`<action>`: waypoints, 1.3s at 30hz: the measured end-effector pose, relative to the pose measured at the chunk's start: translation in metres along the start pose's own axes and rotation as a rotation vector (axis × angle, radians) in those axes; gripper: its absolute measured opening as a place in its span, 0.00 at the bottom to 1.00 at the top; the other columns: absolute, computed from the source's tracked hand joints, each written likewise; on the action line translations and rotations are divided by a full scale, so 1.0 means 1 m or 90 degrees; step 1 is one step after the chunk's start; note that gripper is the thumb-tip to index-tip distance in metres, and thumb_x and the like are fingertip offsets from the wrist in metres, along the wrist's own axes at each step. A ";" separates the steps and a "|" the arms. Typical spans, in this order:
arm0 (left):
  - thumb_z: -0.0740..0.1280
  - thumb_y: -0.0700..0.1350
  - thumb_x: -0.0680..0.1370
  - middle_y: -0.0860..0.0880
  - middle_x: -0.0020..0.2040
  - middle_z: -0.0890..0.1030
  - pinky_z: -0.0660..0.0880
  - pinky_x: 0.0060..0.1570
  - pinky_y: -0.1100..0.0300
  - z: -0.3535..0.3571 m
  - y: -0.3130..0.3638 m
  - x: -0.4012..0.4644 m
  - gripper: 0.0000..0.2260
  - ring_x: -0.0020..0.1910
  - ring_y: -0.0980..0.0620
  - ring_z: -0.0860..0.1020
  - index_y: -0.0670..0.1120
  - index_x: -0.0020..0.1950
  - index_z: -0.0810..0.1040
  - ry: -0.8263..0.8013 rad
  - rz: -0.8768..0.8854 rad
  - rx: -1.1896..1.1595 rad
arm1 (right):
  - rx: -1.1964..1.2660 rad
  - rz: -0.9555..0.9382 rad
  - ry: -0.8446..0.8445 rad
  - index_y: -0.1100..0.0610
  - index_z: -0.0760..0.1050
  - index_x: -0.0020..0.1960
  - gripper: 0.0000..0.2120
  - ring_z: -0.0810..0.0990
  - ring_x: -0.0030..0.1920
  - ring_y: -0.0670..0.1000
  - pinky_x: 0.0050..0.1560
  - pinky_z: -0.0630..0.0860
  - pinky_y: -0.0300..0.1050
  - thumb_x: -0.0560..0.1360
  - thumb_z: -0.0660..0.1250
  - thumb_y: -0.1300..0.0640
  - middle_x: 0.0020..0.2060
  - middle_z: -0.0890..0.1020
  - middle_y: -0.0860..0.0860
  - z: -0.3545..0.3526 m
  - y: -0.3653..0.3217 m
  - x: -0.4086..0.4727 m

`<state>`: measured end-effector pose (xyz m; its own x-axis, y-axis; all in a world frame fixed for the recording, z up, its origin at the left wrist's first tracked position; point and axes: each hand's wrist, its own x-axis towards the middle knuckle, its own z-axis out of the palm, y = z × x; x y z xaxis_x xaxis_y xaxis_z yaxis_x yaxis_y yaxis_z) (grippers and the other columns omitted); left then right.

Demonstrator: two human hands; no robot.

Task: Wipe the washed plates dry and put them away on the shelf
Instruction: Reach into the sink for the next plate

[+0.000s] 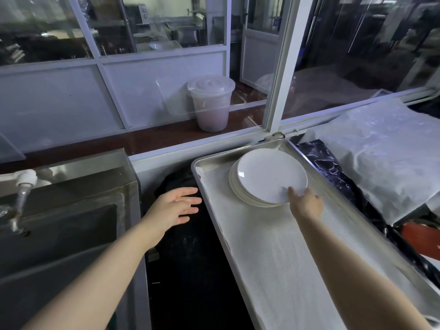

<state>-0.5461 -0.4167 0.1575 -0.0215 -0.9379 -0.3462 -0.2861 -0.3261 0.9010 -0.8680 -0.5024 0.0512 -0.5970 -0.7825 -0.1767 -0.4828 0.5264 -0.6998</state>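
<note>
Pinching the near rim of the top round white plate (271, 176) with my right hand (306, 203) — thumb on its face — I hold it atop the stack on the cloth-lined metal tray (202, 163). My left hand (175, 206) hovers beside the tray — fingers spread, holding nothing.

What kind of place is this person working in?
Probably the dishwashing area of a commercial kitchen: a steel sink with a tap, a large metal tray holding a stack of white plates, and glass partitions looking onto more steel equipment.
</note>
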 end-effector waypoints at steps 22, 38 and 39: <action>0.57 0.36 0.82 0.51 0.54 0.84 0.77 0.53 0.56 -0.051 -0.054 -0.082 0.15 0.53 0.52 0.82 0.51 0.62 0.76 0.003 -0.010 -0.085 | 0.276 -0.053 -0.379 0.58 0.81 0.48 0.14 0.83 0.41 0.51 0.42 0.77 0.43 0.80 0.61 0.51 0.43 0.86 0.52 -0.009 -0.022 -0.183; 0.57 0.35 0.82 0.45 0.56 0.83 0.76 0.55 0.54 -0.237 -0.191 -0.286 0.15 0.54 0.47 0.81 0.45 0.65 0.75 0.153 -0.032 -0.184 | 0.300 -0.051 -0.517 0.59 0.80 0.49 0.10 0.82 0.38 0.52 0.35 0.75 0.39 0.79 0.64 0.54 0.42 0.85 0.56 0.094 -0.050 -0.445; 0.57 0.34 0.82 0.45 0.56 0.83 0.76 0.54 0.54 -0.245 -0.201 -0.294 0.15 0.55 0.46 0.81 0.45 0.65 0.75 0.161 -0.042 -0.187 | 0.290 -0.049 -0.523 0.59 0.80 0.49 0.09 0.81 0.38 0.52 0.34 0.75 0.39 0.79 0.65 0.55 0.42 0.85 0.56 0.101 -0.048 -0.456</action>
<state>-0.2477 -0.1041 0.1418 0.2357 -0.9013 -0.3634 0.0088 -0.3719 0.9282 -0.5081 -0.2044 0.0950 0.1481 -0.8907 -0.4299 -0.1013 0.4187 -0.9025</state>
